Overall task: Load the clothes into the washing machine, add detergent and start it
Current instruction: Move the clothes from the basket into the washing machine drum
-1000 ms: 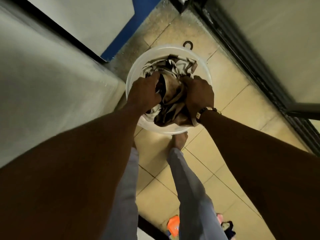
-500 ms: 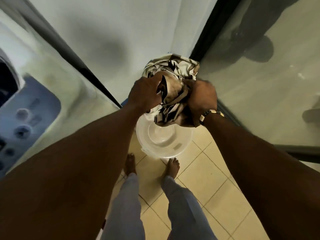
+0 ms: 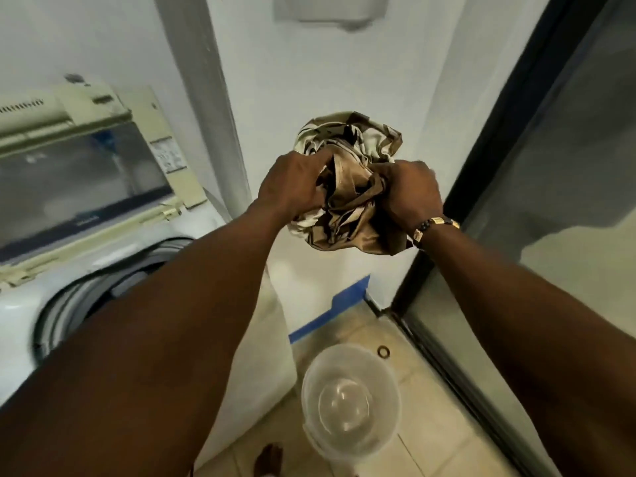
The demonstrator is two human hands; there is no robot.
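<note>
A crumpled bundle of brown and cream clothes (image 3: 347, 187) is held up at chest height in front of the white wall. My left hand (image 3: 292, 184) grips its left side and my right hand (image 3: 411, 192) grips its right side, fingers dug into the fabric. The top-loading washing machine (image 3: 31, 304) stands to the left with its lid (image 3: 82, 177) raised and the dark drum opening (image 3: 86, 290) partly hidden by my left forearm. The clear plastic bucket (image 3: 351, 359) stands on the tiled floor below the bundle, with nothing in it.
A dark-framed glass door (image 3: 550, 166) runs along the right. A grey pipe (image 3: 210, 98) climbs the wall beside the machine. A small dark ring (image 3: 383, 351) lies on the tiles behind the bucket. One bare foot (image 3: 268, 459) shows at the bottom.
Both hands lifted the clothes bundle out of the bucket and raised it high. The view swung up, bringing the washing machine's open top into sight on the left.
</note>
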